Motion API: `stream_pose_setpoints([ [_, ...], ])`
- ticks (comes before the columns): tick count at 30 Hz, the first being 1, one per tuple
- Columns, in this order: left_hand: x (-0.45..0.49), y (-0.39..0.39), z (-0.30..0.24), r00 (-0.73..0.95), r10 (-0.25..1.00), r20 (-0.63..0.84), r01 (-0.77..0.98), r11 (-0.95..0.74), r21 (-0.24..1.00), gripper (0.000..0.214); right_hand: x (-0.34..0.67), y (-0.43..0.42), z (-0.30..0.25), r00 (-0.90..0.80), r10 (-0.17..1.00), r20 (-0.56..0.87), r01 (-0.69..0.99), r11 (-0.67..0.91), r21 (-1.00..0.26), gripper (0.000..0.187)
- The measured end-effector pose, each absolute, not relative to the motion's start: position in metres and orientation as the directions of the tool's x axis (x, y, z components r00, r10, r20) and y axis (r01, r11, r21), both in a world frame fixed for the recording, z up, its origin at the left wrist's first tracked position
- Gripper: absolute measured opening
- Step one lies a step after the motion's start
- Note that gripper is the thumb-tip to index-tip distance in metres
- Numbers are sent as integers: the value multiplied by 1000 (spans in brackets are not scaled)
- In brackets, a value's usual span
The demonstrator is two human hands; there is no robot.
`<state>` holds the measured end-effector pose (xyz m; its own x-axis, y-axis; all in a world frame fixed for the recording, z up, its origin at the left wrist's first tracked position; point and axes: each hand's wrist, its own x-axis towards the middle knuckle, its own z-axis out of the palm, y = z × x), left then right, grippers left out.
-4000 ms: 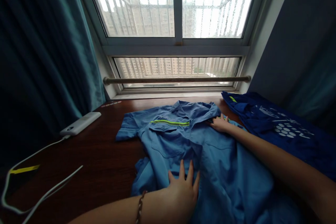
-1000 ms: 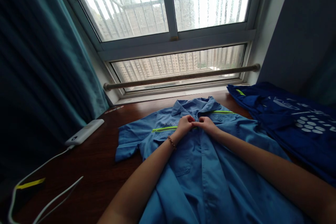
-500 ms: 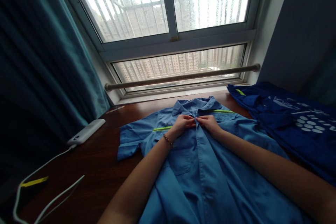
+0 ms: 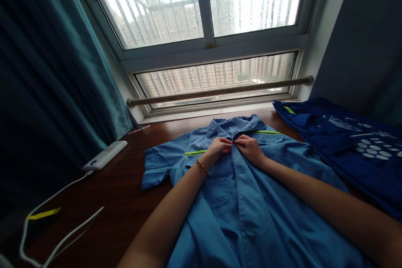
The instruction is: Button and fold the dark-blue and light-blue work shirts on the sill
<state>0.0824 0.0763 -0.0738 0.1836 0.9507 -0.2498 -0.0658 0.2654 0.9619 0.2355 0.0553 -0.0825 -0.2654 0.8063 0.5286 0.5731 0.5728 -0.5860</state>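
Note:
A light blue short-sleeved work shirt point(image 4: 216, 184) with yellow-green stripes lies front up on the brown wooden surface, its collar toward the window. Just below the collar, my left hand point(image 4: 220, 147) pinches the front edge, a beaded bracelet at its wrist. My right hand point(image 4: 249, 146) grips the other side of the front placket, its fingertips almost meeting those of the left. Whatever small part lies between the fingertips is hidden.
Dark blue folded clothing point(image 4: 351, 142) with white print lies to the right. On the left are a white power bank point(image 4: 105, 155) with a cable point(image 4: 59, 190) and a yellow-and-black item point(image 4: 44, 214). A metal rail point(image 4: 220, 92) crosses the window; a curtain point(image 4: 72, 63) hangs left.
My right fingers have shifted slightly, and the placket edge between the hands has moved a little left. Both hands remain on the shirt front. The view has shifted slightly.

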Motion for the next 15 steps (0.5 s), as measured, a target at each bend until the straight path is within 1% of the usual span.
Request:
stream_pose_setpoints([
  [2, 85, 75, -71, 177, 955, -239, -73, 255, 964, 14, 236, 56, -82, -238, 818, 524, 555, 557, -618, 20],
  [4, 89, 74, -69, 167, 967, -192, -69, 206, 976, 13, 236, 58, -82, -165, 843, 512, 525, 515, -678, 19],
  [7, 95, 73, -67, 140, 989, -48, 2, 48, 999, 11, 238, 63, -83, -45, 892, 449, 437, 422, -794, 20],
  [9, 97, 74, -69, 138, 990, 43, 71, -53, 996, 17, 239, 65, -85, -20, 909, 417, 396, 390, -831, 21],
  [12, 98, 75, -78, 130, 983, 127, 195, -151, 969, 29, 239, 66, -88, -38, 904, 426, 426, 401, -811, 19],
  [13, 98, 75, -82, 110, 984, 140, 239, -163, 957, 31, 239, 65, -89, -53, 900, 432, 447, 408, -796, 18],
  [15, 98, 76, -89, 24, 991, 135, 282, -136, 950, 27, 238, 64, -90, -89, 894, 438, 483, 424, -766, 16],
])
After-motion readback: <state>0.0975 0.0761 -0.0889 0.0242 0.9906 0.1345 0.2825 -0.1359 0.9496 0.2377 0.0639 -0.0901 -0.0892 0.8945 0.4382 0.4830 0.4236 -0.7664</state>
